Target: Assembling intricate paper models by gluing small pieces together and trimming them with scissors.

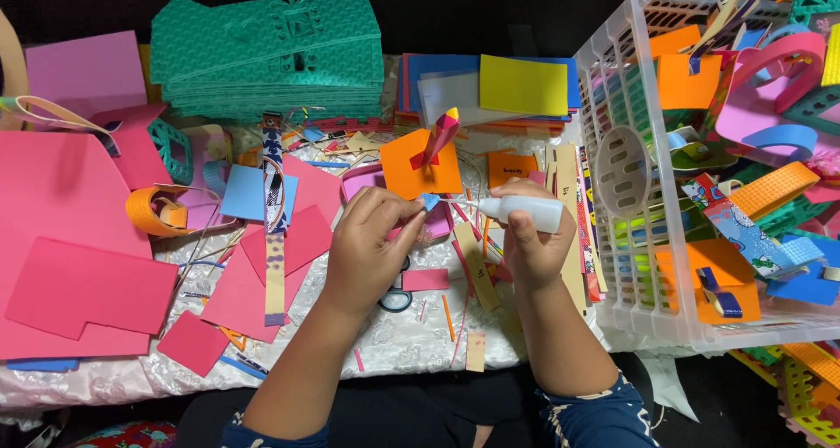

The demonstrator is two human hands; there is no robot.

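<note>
1. While the left hand (372,251) pinches a small blue foam piece (430,201) between thumb and fingertips, the right hand (528,236) is wrapped around a small white glue bottle (525,210), fingers closed on its body.
2. The bottle lies sideways, its thin nozzle pointing toward the left fingertips and ending right at the blue piece.
3. Just beyond the left fingertips stands an orange foam square (411,172) with a red and yellow folded shape (440,136) rising from it.
4. Under the left hand, black-handled scissors (396,297) show partly; the palm hides most of them.
5. Below and between both hands, thin strips of tan, pink and orange foam (475,277) lie scattered on a white patterned cloth (394,339).
6. Left of the left hand lie pink foam sheets (79,238), a patterned strip (275,229) and a curled orange band (153,210).
7. Well beyond the fingers sits a stack of green cut-out foam panels (267,50), with blue and yellow sheets (490,85) beside it.
8. Close to the right of the right hand stands a white plastic basket (630,264) full of coloured foam cut-outs, its wall near the bottle's base.
</note>
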